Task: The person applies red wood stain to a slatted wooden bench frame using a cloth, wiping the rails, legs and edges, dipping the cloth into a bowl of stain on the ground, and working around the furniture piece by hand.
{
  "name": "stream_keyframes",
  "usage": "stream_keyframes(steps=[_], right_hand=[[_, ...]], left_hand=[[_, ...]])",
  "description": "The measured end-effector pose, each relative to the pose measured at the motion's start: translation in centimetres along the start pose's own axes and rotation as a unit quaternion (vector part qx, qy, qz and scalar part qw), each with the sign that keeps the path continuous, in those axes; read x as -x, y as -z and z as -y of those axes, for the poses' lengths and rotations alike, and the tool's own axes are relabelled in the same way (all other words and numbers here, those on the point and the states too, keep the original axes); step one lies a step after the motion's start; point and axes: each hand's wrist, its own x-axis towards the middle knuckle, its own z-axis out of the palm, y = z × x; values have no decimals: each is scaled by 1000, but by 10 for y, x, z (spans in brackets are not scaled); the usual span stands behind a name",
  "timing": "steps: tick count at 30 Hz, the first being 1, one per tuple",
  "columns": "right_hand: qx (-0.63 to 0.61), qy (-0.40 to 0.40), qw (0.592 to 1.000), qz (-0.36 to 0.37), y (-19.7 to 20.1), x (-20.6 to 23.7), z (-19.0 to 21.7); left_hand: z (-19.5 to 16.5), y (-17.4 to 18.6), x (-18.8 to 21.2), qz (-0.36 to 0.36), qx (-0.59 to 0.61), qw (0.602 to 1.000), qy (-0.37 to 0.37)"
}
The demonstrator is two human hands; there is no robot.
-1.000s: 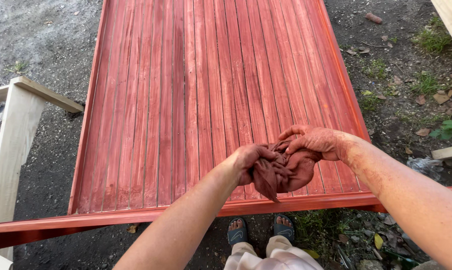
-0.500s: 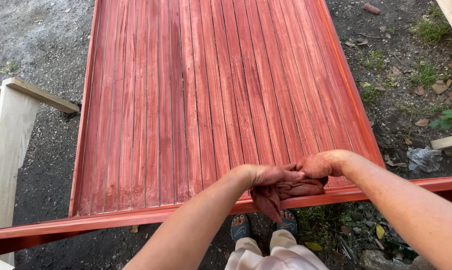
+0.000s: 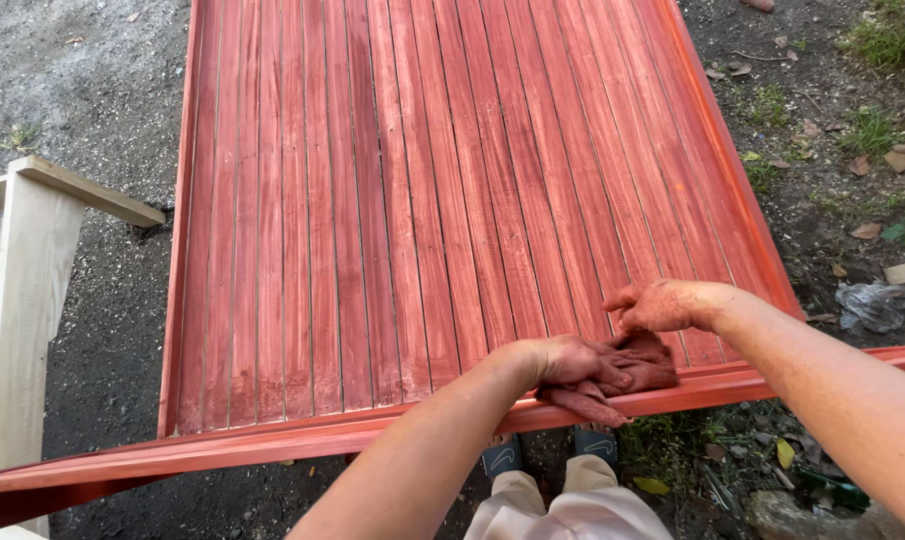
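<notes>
Left hand point(image 3: 570, 362) grips stained rag point(image 3: 627, 372) on red panel point(image 3: 412, 200); right hand point(image 3: 662, 305) hovers, palm down

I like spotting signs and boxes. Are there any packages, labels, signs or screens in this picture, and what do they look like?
No signs, labels or screens show.
Crumpled grey wrapper or bag: on the dirt right of the red slatted panel; too scrunched to tell what it was.
Stained reddish rag: no package, just a cloth on the panel's near edge, under the left hand and right hand.
</notes>
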Motion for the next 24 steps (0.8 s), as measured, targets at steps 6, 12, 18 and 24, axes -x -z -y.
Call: stream_keyframes(steps=[6, 12, 18, 24], right_hand=[[-19, 14, 1000, 5, -7, -16, 53], [45, 60, 997, 25, -12, -9, 119], [41, 98, 993, 41, -23, -3, 153], [28, 97, 994, 47, -17, 2, 151]], left_hand=[[52, 75, 80, -132, -650, 748, -3], [132, 170, 248, -227, -571, 739, 275], [136, 168, 337, -464, -349, 691, 430], [110, 120, 340, -427, -389, 738, 349]])
